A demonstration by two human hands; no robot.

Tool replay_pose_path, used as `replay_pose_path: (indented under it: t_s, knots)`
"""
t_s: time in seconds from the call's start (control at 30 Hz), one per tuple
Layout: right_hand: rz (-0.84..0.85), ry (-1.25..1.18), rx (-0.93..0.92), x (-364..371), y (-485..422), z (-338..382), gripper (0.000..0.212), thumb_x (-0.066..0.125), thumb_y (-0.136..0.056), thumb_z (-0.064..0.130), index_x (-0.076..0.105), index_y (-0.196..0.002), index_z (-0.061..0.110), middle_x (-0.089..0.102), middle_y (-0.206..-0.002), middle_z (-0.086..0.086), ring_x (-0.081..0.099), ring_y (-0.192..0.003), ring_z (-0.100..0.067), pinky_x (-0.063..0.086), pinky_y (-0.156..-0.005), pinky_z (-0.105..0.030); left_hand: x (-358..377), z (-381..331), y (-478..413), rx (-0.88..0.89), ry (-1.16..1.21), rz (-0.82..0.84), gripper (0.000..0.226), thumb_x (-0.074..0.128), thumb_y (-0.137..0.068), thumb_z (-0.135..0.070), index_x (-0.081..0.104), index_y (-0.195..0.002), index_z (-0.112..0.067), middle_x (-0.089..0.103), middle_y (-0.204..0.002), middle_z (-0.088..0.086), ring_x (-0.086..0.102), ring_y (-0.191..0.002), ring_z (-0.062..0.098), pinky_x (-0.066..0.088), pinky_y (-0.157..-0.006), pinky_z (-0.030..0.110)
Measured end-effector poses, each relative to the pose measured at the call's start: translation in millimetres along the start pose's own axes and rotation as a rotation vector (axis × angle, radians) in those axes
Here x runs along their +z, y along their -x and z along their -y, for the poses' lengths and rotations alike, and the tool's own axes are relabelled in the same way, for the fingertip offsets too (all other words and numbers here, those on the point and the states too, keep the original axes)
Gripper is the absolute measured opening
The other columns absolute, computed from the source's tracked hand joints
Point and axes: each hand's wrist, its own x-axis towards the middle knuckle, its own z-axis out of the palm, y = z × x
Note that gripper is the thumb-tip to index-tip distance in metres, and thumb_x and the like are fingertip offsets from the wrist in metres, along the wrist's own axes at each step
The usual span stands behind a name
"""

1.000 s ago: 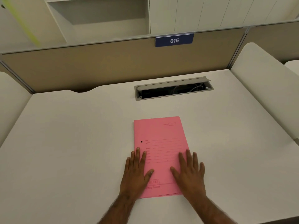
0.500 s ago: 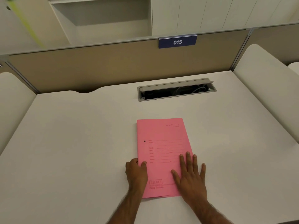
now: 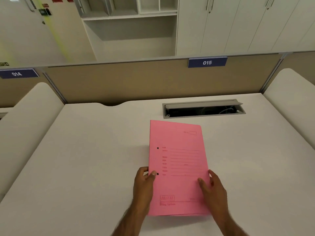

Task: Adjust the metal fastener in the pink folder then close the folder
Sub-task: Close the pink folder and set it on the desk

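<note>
The pink folder (image 3: 177, 160) is closed, its printed cover facing up, and appears raised off the white desk (image 3: 85, 159). My left hand (image 3: 144, 183) grips its left spine edge, thumb on the cover beside a small black hole. My right hand (image 3: 213, 188) holds the right edge, thumb on top and fingers curled around the side. The metal fastener is hidden inside the folder; only two dark holes show near the spine.
An open grey cable tray (image 3: 202, 109) is set into the desk just behind the folder. A tan partition (image 3: 119, 82) with plates 015 (image 3: 207, 62) and 014 (image 3: 17, 74) runs along the back. White rounded dividers (image 3: 293, 99) flank the desk on both sides.
Both hands went from lying flat on the cover to gripping the folder's left and right edges. The folder has come up toward me, and my head has tilted up.
</note>
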Motion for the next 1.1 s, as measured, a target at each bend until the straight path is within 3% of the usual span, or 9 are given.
replay_pose_path:
  t_s: [0.1, 0.2, 0.5, 0.63, 0.8, 1.0, 1.1]
  knots:
    - [0.065, -0.172, 0.053, 9, -1, 39, 0.046, 0.069, -0.088, 0.014, 0.060, -0.133, 0.019, 0.073, -0.095, -0.001, 0.070, -0.082, -0.018, 0.051, -0.067, -0.030, -39, -13, -17, 0.038, 0.004, -0.033, 0.004, 0.063, -0.097, -0.027, 0.061, -0.100, -0.027, 0.078, -0.087, -0.007, 0.075, -0.070, 0.015, 0.054, -0.059, 0.030]
    - [0.110, -0.203, 0.026, 29, -6, 76, 0.041, 0.063, -0.084, 0.004, 0.068, -0.121, 0.020, 0.073, -0.081, -0.004, 0.072, -0.077, -0.022, 0.060, -0.073, -0.042, -71, -26, -43, 0.103, -0.041, -0.109, 0.004, 0.065, -0.095, -0.023, 0.064, -0.096, -0.027, 0.077, -0.090, -0.005, 0.073, -0.073, 0.012, 0.051, -0.059, 0.025]
    - [0.148, -0.206, -0.094, 119, -79, 173, 0.039, 0.063, -0.084, 0.003, 0.067, -0.122, 0.013, 0.074, -0.092, -0.006, 0.072, -0.081, -0.023, 0.061, -0.079, -0.044, -127, -67, -171, 0.214, -0.264, -0.172, 0.024, 0.054, -0.098, -0.010, 0.072, -0.114, -0.008, 0.074, -0.100, 0.007, 0.066, -0.085, 0.024, 0.046, -0.066, 0.026]
    - [0.125, -0.171, -0.115, 153, -122, 195, 0.038, 0.062, -0.087, 0.006, 0.064, -0.124, 0.011, 0.074, -0.102, -0.007, 0.070, -0.081, -0.018, 0.056, -0.066, -0.026, -127, -76, -229, 0.227, -0.329, -0.181, 0.023, 0.054, -0.098, -0.011, 0.071, -0.113, -0.008, 0.074, -0.104, 0.009, 0.066, -0.084, 0.025, 0.045, -0.065, 0.028]
    - [0.125, -0.139, -0.110, 182, -161, 207, 0.035, 0.060, -0.088, 0.006, 0.064, -0.123, 0.009, 0.072, -0.113, -0.010, 0.071, -0.092, -0.028, 0.060, -0.084, -0.040, -120, -75, -280, 0.208, -0.380, -0.209, 0.024, 0.053, -0.099, -0.012, 0.070, -0.115, -0.007, 0.074, -0.110, 0.012, 0.065, -0.086, 0.027, 0.049, -0.074, 0.031]
    - [0.144, -0.089, -0.124, 204, -190, 215, 0.028, 0.059, -0.092, 0.009, 0.065, -0.119, 0.012, 0.073, -0.113, -0.009, 0.070, -0.085, -0.025, 0.052, -0.062, -0.022, -116, -73, -316, 0.213, -0.482, -0.242, 0.026, 0.052, -0.100, -0.014, 0.069, -0.118, -0.006, 0.071, -0.118, 0.013, 0.060, -0.084, 0.024, 0.047, -0.073, 0.031]
    - [0.143, -0.047, -0.138, 211, -197, 217, 0.029, 0.058, -0.092, 0.009, 0.065, -0.120, 0.011, 0.073, -0.114, -0.008, 0.070, -0.088, -0.025, 0.055, -0.067, -0.025, -115, -71, -327, 0.231, -0.508, -0.256, 0.025, 0.052, -0.100, -0.013, 0.068, -0.118, -0.005, 0.071, -0.120, 0.014, 0.058, -0.085, 0.023, 0.047, -0.075, 0.031]
